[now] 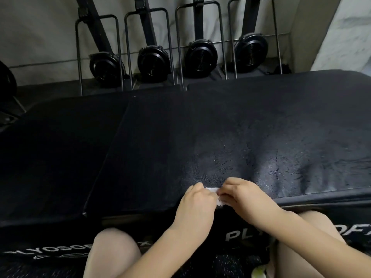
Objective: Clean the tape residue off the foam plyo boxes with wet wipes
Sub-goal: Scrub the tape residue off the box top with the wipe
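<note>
Two black foam plyo boxes lie side by side in front of me. The right plyo box point(230, 137) has a scuffed, glossy top with grey residue marks near its front edge. The left plyo box point(50, 157) looks plain and dark. My left hand point(195, 203) and my right hand point(241, 195) meet at the front edge of the right box. Both pinch a small white wet wipe point(213, 190), which is mostly hidden between the fingers.
Several black rowing machines point(152, 61) stand upright in metal frames against the grey wall behind the boxes. My bare knees point(112, 253) press close to the boxes' front faces, which carry white lettering point(239, 235). Speckled dark flooring shows between my legs.
</note>
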`<action>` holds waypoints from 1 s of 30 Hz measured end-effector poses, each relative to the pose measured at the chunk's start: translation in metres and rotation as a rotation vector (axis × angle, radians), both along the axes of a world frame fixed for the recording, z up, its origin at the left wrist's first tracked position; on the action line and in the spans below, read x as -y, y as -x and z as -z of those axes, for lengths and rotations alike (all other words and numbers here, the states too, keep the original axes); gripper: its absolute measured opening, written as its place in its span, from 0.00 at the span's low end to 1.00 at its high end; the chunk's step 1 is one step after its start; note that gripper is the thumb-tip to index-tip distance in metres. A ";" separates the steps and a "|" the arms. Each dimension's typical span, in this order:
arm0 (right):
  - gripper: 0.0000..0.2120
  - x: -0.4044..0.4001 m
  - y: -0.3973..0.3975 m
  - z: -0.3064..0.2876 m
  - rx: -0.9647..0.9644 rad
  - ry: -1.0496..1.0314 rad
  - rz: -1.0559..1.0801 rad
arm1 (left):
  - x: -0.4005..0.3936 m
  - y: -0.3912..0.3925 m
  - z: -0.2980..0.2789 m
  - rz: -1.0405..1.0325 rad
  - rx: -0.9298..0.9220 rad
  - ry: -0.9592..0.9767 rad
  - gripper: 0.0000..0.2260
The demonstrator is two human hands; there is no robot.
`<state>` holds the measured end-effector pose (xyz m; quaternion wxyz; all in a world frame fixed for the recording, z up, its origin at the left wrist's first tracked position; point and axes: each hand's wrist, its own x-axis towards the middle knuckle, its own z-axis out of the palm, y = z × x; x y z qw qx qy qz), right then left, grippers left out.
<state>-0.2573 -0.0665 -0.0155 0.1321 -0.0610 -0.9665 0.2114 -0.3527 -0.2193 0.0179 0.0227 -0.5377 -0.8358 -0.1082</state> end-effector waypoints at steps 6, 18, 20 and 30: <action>0.08 -0.021 0.062 0.002 -0.050 -0.074 0.169 | -0.037 0.049 0.005 -0.149 0.030 -0.035 0.14; 0.43 0.009 -0.013 0.009 0.044 -0.292 0.030 | 0.033 0.045 0.008 0.240 -0.054 0.261 0.42; 0.42 0.010 -0.010 0.011 0.013 -0.376 0.039 | 0.034 0.048 0.006 0.258 -0.139 0.213 0.37; 0.36 0.012 0.018 -0.014 -0.177 -0.545 0.188 | 0.004 0.043 -0.016 0.160 -0.240 0.015 0.34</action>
